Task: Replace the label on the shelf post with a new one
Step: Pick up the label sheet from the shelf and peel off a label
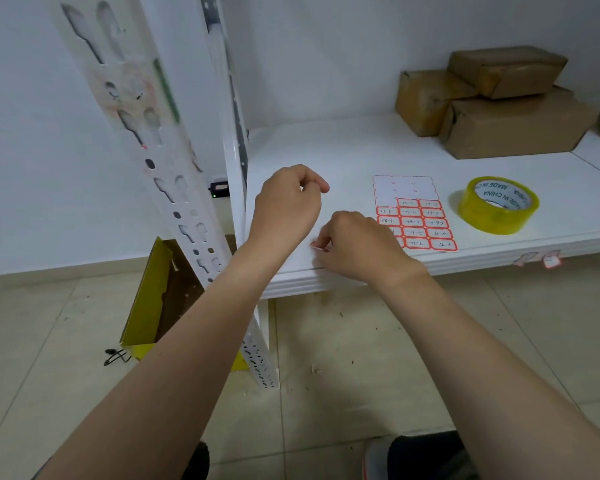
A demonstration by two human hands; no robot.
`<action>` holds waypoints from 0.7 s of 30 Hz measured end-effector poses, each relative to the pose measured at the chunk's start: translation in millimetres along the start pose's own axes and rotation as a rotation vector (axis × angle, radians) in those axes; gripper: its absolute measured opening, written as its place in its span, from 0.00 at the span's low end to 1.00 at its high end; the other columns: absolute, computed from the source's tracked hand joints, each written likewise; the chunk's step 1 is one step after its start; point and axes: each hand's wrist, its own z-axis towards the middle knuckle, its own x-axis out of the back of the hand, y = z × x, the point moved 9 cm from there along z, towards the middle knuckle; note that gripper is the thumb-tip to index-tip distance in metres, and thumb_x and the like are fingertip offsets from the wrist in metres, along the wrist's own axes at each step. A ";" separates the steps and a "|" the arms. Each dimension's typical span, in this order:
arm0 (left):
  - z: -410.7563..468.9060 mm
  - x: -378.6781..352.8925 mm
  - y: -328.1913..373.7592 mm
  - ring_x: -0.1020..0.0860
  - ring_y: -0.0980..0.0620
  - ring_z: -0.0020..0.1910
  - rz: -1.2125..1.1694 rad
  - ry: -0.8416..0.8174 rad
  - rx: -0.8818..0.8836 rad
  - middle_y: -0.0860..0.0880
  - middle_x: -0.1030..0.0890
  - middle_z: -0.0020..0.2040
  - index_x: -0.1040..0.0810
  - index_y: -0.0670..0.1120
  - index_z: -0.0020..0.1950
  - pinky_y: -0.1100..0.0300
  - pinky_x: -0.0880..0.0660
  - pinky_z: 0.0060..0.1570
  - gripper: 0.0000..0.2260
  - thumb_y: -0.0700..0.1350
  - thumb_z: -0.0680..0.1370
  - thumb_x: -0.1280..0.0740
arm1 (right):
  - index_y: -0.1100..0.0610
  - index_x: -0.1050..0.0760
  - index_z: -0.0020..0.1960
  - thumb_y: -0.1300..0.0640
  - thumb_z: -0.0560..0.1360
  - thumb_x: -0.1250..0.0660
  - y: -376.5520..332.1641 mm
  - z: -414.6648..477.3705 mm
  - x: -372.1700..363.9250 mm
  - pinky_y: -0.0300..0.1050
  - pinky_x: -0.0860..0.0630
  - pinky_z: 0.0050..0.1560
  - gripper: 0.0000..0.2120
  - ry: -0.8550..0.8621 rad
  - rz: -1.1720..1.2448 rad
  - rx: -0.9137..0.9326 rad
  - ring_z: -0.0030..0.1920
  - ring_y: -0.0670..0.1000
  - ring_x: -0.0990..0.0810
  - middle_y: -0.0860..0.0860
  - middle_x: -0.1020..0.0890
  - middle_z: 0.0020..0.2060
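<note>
One red-edged label [315, 244] pinched in right grip [357, 247], left grip [288, 206] clenched; tape [498, 206] reads "MADE IN CHINA".

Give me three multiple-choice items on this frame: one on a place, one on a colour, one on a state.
1. The tape roll lies: A) right of the label sheet; B) on the floor; C) on a chair.
2. The tape roll is: A) blue; B) yellow; C) black.
3. The fingers of the right hand: A) lie flat on the tape roll; B) spread wide in the air; C) pinch a small red-edged label.
Key: 1 A, it sits on the shelf beside the sheet; 2 B, its band is yellow; 3 C, curled fingers meet on a red-edged scrap.
</note>
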 end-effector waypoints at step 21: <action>-14.0 -58.7 25.9 0.18 0.54 0.50 -0.050 -0.175 0.008 0.60 0.19 0.46 0.17 0.55 0.47 0.57 0.23 0.50 0.11 0.43 0.79 0.38 | 0.45 0.33 0.70 0.45 0.68 0.24 88.2 -38.9 25.4 0.57 0.37 0.66 0.34 -0.149 -0.223 -0.076 0.68 0.58 0.35 0.48 0.25 0.65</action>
